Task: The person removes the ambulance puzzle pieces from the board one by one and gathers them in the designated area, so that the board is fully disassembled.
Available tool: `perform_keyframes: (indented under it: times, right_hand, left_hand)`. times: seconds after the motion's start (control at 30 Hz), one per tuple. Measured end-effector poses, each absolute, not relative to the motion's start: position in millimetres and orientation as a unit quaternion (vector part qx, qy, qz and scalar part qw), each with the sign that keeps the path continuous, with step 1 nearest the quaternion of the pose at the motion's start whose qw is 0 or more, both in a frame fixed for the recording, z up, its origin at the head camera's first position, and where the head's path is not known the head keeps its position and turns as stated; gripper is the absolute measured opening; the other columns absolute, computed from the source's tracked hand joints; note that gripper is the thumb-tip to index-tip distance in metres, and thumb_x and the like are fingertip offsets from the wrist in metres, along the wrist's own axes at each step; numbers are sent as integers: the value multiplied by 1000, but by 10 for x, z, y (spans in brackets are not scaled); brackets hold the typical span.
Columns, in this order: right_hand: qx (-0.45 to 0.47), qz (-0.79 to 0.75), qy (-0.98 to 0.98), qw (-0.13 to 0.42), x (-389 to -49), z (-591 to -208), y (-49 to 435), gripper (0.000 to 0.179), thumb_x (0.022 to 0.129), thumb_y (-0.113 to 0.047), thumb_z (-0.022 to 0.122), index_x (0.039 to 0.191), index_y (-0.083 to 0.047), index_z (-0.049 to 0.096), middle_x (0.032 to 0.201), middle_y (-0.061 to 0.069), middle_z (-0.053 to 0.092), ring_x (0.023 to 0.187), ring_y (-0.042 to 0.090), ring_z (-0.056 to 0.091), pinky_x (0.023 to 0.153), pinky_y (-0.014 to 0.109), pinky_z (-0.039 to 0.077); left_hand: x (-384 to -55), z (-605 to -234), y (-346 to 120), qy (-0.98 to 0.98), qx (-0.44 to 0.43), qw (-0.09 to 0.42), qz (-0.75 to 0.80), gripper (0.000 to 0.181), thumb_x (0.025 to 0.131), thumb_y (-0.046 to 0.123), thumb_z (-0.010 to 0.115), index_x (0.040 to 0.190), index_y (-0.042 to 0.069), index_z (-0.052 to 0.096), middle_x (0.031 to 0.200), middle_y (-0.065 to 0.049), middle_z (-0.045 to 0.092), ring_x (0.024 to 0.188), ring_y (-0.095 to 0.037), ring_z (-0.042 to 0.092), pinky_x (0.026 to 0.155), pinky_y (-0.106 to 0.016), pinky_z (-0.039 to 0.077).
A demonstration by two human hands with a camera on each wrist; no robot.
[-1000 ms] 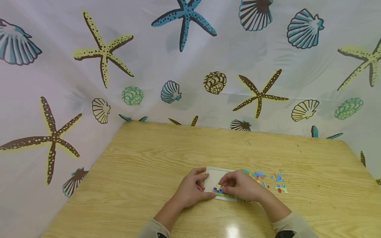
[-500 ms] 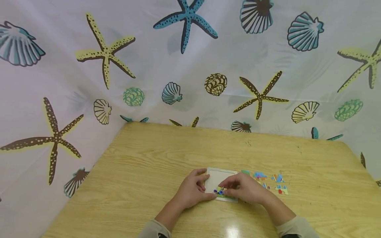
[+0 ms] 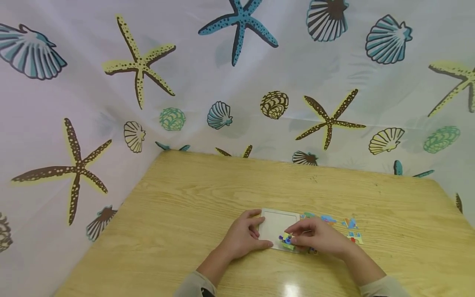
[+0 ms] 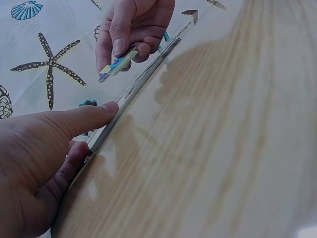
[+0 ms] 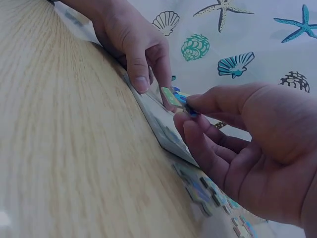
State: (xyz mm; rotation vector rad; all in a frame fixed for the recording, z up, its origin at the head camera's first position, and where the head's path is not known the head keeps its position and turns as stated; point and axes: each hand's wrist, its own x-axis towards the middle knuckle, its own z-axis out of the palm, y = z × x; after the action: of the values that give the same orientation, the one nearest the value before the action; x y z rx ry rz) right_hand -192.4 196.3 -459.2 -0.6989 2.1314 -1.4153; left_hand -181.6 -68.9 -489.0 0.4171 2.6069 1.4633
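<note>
A white puzzle tray (image 3: 276, 222) with a raised rim lies on the wooden table. My left hand (image 3: 243, 235) grips its left side, the thumb (image 4: 101, 113) on the near rim and the other fingers around the left edge. My right hand (image 3: 319, 237) pinches a puzzle piece (image 3: 287, 240), yellow, green and blue, between thumb and fingers. In both wrist views this puzzle piece (image 4: 116, 65) is tilted and held above the tray (image 5: 153, 116). The right fingers cover part of it.
Several loose puzzle pieces lie right of the tray, among them a blue and orange piece (image 3: 328, 219), a blue piece (image 3: 350, 223) and a yellow and red piece (image 3: 355, 237). A shell-and-starfish curtain (image 3: 241, 82) hangs behind the table (image 3: 178, 198).
The right hand has lifted the puzzle piece from the tray's lower part and drawn it slightly right. The left hand keeps its place on the tray. The head view has shifted a little.
</note>
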Motion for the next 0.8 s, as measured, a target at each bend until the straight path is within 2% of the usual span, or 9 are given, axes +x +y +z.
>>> perform_keyframes:
  times: [0.27,0.57,0.8]
  right_hand:
    - [-245,-531,772,250,-1871,-4592,2212,34,98,-18,64,124,3,64,94,11,67,76,16,66,71,33,58]
    - [-221,-517,792,239,-1830,-4537,2519,35,98,-18,65,125,3,65,115,18,66,92,15,72,80,30,60]
    - [-212,-518,791,247,-1805,-4517,2720,36,99,-18,63,126,6,63,111,19,68,88,17,71,79,31,60]
  left_hand:
    - [-1798,-4890,-658,861,145,61,484,76,72,24,92,135,-3,59,151,-11,45,77,-6,55,70,-17,51]
    - [-1794,-4896,-679,860,142,53,487,76,70,22,93,134,-4,60,150,-11,46,75,-6,54,69,-16,50]
    - [-1802,-4893,-683,862,137,56,484,77,71,24,92,135,-1,60,150,-8,46,76,-5,54,70,-16,51]
